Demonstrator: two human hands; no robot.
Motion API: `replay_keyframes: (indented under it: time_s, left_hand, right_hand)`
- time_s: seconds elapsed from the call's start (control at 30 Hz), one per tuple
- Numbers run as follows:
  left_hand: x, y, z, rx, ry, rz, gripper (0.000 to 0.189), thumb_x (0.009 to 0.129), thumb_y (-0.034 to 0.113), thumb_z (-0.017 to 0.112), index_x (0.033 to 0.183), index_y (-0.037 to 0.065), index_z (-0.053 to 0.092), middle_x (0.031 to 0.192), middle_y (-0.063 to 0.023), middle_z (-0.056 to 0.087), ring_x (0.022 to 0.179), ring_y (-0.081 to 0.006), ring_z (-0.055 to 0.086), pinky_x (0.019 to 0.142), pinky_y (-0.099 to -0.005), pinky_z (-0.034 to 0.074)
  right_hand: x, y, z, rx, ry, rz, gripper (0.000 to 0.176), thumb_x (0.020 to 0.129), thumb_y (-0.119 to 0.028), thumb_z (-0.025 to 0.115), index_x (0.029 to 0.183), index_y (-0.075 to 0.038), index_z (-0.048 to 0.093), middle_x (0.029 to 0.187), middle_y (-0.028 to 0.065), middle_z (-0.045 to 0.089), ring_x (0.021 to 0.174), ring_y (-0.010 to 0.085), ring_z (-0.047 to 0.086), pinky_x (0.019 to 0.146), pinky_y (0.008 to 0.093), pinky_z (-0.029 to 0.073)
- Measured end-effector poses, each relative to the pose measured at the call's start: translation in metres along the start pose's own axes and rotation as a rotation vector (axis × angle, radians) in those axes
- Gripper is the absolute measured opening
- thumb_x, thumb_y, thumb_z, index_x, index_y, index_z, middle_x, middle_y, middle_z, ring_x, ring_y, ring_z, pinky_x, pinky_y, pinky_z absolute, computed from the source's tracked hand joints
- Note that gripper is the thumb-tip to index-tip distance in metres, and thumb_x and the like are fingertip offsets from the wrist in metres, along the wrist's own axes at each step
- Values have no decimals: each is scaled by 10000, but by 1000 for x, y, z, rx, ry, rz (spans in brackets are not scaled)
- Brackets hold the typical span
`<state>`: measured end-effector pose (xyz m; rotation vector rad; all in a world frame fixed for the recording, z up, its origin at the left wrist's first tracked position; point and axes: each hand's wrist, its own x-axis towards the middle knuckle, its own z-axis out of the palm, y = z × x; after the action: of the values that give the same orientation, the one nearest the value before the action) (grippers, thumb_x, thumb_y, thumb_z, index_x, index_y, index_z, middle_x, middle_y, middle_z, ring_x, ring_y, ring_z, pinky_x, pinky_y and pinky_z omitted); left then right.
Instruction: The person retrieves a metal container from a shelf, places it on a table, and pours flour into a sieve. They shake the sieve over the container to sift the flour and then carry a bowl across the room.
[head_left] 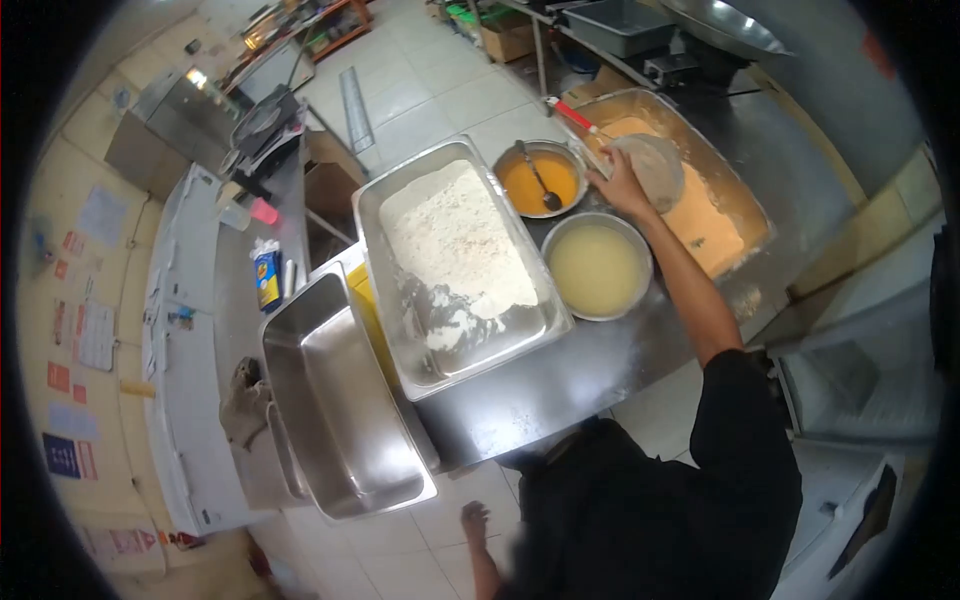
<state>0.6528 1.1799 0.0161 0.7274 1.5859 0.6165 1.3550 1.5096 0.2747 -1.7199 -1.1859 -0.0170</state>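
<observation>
My right hand (618, 185) reaches across the steel table (560, 385) and grips the edge of a flat, pale round piece (655, 165). It holds that piece over a tray of orange crumb coating (715, 235). Just left of the hand stands a bowl of orange liquid (530, 185) with a spoon in it. A bowl of pale yellow liquid (597, 268) sits below my forearm. My left hand (475, 520) hangs by my side over the floor tiles, holding nothing, with its fingers loosely apart.
A large steel tray of white flour (455, 250) fills the table's middle, with an empty deep steel tray (340, 410) to its left. A red-handled tool (572, 113) lies by the crumb tray. A cloth (245, 400), blue packet (267, 280) and pink cup (264, 212) sit on the side counter.
</observation>
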Motion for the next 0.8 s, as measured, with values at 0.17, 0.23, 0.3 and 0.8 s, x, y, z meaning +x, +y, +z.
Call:
replay_keyframes:
  time_s: [0.17, 0.23, 0.3, 0.8]
  left_hand:
    - [-82, -7, 97, 17, 47, -134, 219, 852, 92, 502, 1066, 55, 528, 959, -97, 603, 806, -224, 625, 661, -311, 489]
    - [-103, -46, 107, 226, 106, -4, 204, 860, 142, 514, 1033, 45, 561, 947, -119, 616, 821, -240, 624, 696, -327, 491]
    - [-120, -110, 104, 304, 187, 33, 237, 855, 217, 539, 946, 13, 616, 908, -152, 639, 847, -266, 619, 760, -343, 485]
    - [-112, 25, 143, 265, 328, -71, 266, 853, 247, 544, 985, 19, 583, 919, -166, 626, 887, -273, 609, 772, -366, 473]
  right_hand:
    - [90, 90, 60, -370, 23, 14, 541, 706, -276, 676, 1095, 34, 463, 1021, 271, 545, 983, 384, 533, 814, 447, 430]
    - [107, 63, 44, -176, -340, 268, 501, 731, -301, 663, 1045, 51, 495, 968, 246, 583, 928, 319, 573, 773, 415, 442]
    - [117, 117, 78, -15, -173, 248, 427, 756, -289, 627, 1003, 54, 570, 874, 220, 633, 859, 351, 613, 734, 407, 459]
    - [157, 14, -30, -726, -152, -125, 384, 914, -302, 434, 1218, -68, 461, 1127, 161, 563, 1017, 311, 549, 818, 380, 425]
